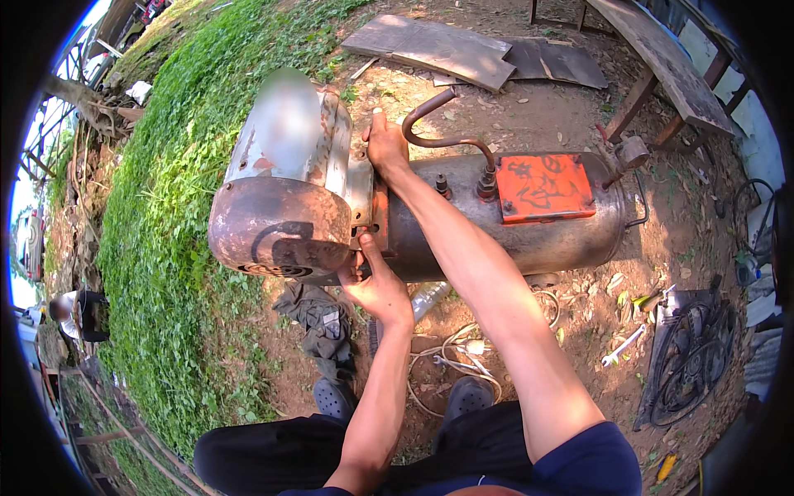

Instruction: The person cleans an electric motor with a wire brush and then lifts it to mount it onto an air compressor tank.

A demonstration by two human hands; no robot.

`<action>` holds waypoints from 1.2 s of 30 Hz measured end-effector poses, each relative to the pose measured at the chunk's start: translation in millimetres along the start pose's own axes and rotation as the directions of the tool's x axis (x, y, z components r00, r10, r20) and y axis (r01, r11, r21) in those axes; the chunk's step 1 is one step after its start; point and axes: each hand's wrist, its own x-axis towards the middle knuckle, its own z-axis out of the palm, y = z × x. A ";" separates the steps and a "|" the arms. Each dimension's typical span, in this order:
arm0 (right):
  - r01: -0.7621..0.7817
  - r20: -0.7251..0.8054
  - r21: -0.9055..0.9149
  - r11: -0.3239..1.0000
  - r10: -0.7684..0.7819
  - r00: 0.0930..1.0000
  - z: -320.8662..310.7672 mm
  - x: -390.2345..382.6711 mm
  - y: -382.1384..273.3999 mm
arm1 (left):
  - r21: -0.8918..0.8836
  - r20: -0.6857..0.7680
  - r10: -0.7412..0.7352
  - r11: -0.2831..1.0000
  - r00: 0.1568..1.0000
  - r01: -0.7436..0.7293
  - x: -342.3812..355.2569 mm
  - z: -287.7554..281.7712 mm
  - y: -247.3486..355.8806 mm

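A rusty, grey-painted electric motor (279, 225) rests at the left end of a worn steel cylindrical tank (447, 236), by an orange mounting plate (381, 217). My left hand (379, 285) grips the motor's near lower edge, its thumb up against the slotted mounting foot (361, 194) and its fingers partly hidden below. On the far side, my right hand (386, 149) is closed at the same foot, some of its fingers hidden; my forearm crosses over the tank. A second orange plate (546, 188) and a bent metal pipe (451, 142) stand on the tank's top.
Wooden boards (434, 50) lie beyond the tank, near a wooden bench (662, 62). A wrench (624, 345), coiled black cable (691, 360), pale cord (422, 388) and dark cloth (318, 326) lie on the ground. Another person (78, 316) is far left.
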 end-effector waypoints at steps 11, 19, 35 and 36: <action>-0.036 0.137 0.064 0.997 0.027 0.990 -8.5 5.5 8.0 | 0.458 0.108 0.198 0.860 0.974 -0.226 -7.4 -16.9 -3.6; 0.034 0.140 0.054 0.998 -0.042 0.989 -10.2 -1.3 2.5 | 0.431 0.025 0.025 0.902 0.999 -0.033 -23.2 -9.8 3.4; 0.135 0.122 -0.066 0.989 -0.127 0.984 -9.3 -6.5 -10.7 | 0.576 -0.110 0.359 0.783 0.927 -0.235 -5.5 14.8 -35.8; 0.130 0.112 -0.055 0.990 -0.123 0.986 -9.5 -8.7 -7.1 | 0.567 -0.078 0.381 0.777 0.921 -0.273 -6.9 10.1 -36.6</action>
